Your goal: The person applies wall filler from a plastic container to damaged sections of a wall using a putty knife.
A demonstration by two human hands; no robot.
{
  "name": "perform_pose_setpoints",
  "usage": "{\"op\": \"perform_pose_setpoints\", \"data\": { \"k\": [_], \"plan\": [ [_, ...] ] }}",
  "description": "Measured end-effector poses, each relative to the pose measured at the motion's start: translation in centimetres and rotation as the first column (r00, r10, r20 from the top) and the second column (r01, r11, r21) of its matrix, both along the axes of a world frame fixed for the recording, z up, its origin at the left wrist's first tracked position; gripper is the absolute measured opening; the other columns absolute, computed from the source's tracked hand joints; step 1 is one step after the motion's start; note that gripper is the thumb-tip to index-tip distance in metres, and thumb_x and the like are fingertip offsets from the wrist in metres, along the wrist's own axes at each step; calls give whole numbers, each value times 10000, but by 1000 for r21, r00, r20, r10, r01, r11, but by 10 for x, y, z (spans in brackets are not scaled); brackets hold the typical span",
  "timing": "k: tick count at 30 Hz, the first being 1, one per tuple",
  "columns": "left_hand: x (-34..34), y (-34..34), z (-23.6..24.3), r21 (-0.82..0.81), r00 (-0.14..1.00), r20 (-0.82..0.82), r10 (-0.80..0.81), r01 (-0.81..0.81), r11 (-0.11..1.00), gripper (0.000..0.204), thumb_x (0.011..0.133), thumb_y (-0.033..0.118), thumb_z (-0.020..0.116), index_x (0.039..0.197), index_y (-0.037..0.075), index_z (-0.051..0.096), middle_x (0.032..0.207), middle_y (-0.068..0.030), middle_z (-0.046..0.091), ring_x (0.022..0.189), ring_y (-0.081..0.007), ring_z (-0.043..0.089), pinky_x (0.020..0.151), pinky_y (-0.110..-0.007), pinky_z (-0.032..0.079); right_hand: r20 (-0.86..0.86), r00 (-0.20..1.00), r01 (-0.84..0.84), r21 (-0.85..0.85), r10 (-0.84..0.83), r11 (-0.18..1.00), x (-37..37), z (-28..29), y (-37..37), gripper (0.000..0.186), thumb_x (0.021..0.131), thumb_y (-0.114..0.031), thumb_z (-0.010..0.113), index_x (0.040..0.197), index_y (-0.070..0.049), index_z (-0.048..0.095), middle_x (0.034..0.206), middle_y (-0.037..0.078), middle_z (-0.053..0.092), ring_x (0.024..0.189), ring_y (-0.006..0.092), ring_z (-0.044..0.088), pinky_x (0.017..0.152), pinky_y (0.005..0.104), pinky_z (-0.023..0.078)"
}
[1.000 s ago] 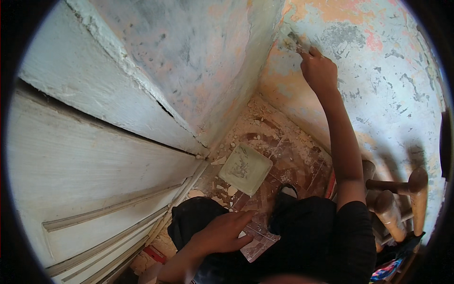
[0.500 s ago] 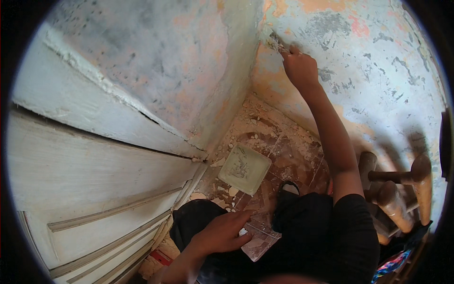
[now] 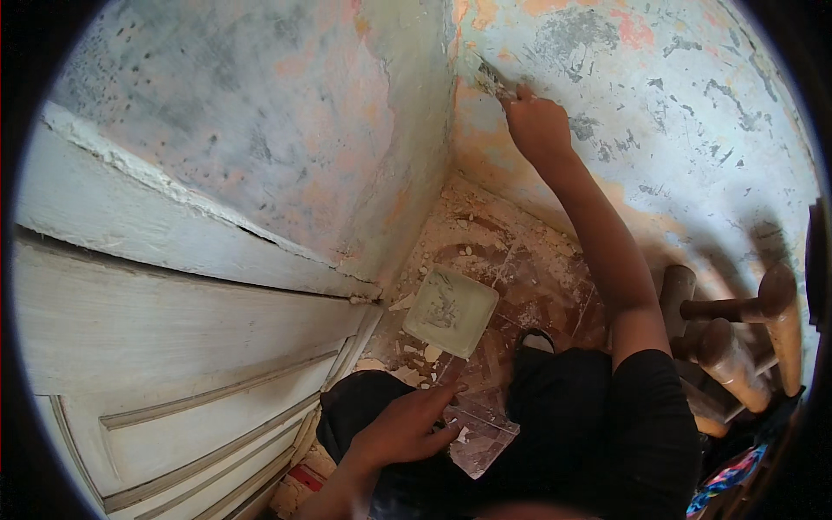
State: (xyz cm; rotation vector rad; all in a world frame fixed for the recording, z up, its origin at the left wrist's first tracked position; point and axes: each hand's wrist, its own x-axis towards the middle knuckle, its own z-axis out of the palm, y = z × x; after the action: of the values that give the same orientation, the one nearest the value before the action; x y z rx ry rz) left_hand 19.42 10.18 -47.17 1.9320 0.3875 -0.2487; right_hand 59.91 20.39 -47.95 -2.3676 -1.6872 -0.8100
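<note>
Up at one o'clock against the wall, the right hand, curled tight round the scraper, has slid lower beside the grey patch, apparently reaching lower paintwork, while at six o'clock the left hand rests, fingers parted.

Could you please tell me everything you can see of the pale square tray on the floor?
The pale square tray is greenish-cream and plastic-looking, with rounded corners and a raised rim. Dark grey smudges mark its middle. It lies flat, turned askew, on the brown tiled floor near the wall corner, with pale debris around it. The left hand is nearby but not touching it. Its depth is hard to judge.
</note>
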Motion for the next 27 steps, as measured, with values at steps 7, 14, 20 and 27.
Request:
{"op": "perform_pose_setpoints", "data": {
  "k": [7,14,20,27],
  "plan": [
    [5,-2,-2,32,999,17,-38,37,999,495,849,249,599,1235,-15,437,975,-233,589,868,-381,603,754,-432,483,47,998,-34,45,31,998,10,-6,8,218,848,-90,513,1015,-123,650,913,116,594,657,281,643,560,400,527],
    [1,-1,0,15,999,-34,-27,28,999,560,868,231,604,1337,19,383,1043,-232,588,949,-365,602,798,-414,475,-113,959,-220,277,259,935,15,-22,-36,323,835,-63,552,1149,-114,610,820,113,625,651,268,633,540,381,504],
    [3,-5,-8,60,998,21,-62,60,996,566,869,244,606,1337,17,383,1031,-228,593,924,-359,609,775,-412,478,-784,491,-92,386,379,918,-25,-13,-36,370,897,-116,532,1264,-67,525,731,72,588,545,199,577,474,324,457],
    [11,-3,-13,1,997,71,-17,17,1000,523,833,273,593,1247,3,422,1062,-245,571,985,-414,566,823,-463,464,-987,-35,71,153,156,986,-25,52,-4,448,876,-117,502,1296,24,432,779,112,533,491,197,553,391,327,419]
  ]
}}
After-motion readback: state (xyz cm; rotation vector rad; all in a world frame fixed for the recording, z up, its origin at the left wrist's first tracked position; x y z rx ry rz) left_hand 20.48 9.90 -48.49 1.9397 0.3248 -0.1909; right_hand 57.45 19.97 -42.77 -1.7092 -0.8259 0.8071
